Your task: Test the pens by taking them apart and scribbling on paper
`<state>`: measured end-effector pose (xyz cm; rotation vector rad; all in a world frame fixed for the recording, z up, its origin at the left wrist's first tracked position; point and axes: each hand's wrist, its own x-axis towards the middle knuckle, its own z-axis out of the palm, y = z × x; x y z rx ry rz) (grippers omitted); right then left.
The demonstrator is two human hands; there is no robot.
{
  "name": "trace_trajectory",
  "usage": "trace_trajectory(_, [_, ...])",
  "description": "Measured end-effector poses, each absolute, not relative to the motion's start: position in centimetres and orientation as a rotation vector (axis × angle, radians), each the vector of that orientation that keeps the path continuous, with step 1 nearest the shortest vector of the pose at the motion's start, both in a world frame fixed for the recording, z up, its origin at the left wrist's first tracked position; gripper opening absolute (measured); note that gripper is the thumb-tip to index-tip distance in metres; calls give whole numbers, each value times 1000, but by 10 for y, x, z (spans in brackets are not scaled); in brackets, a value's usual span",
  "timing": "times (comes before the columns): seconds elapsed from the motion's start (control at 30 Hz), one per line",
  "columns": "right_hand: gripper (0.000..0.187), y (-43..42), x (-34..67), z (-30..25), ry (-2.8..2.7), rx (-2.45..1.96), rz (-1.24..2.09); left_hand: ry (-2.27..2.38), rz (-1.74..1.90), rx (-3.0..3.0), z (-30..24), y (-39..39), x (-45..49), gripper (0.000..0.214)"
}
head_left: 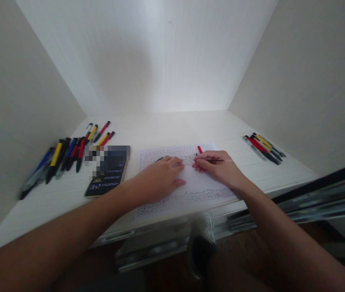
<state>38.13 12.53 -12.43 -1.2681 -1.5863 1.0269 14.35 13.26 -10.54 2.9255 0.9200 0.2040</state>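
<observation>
A sheet of paper point(203, 178) covered in dense small handwriting lies near the front edge of the white surface, with a blank band across its middle. My left hand point(164, 176) rests on its left part, fingers stretched out and lying flat. Beyond those fingers a dark pen tip point(159, 159) pokes out; the rest is hidden. On the paper's right side, my right hand point(213, 164) is closed around a slim pen with a dark core point(215, 160), its point near the writing. Just behind the right fingers shows a red pen point(199, 149), partly covered by the hand.
Left of the paper lies a phone point(108, 174) with its screen lit and partly blurred out. Several coloured pens point(55, 160) spread along the left wall. Another bunch of pens point(264, 148) lies at the right. White panels enclose the surface at the back and sides.
</observation>
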Motion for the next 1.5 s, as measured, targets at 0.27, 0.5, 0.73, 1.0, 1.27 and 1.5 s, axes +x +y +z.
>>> trace_trajectory(0.27, [10, 134, 384, -122, -1525, -1261, 964, 907, 195, 2923, -104, 133, 143, 41])
trace_trajectory(0.5, [11, 136, 375, -128, -1712, -1251, 972, 924, 192, 2887, -100, 129, 144, 36])
trace_trajectory(0.73, [11, 142, 382, -132, -1667, -1316, 835, 911, 167, 2893, -98, 129, 145, 36])
trace_trajectory(1.0, [6, 134, 381, -130, -1698, -1317, 846, 907, 190, 2894, -99, 129, 145, 34])
trace_trajectory(1.27, [4, 132, 378, -129, -1736, -1317, 804, 907, 187, 2902, -99, 129, 145, 36])
trace_trajectory(1.5, [4, 131, 378, -132, -1733, -1338, 796, 902, 190, 2915, -101, 129, 144, 38])
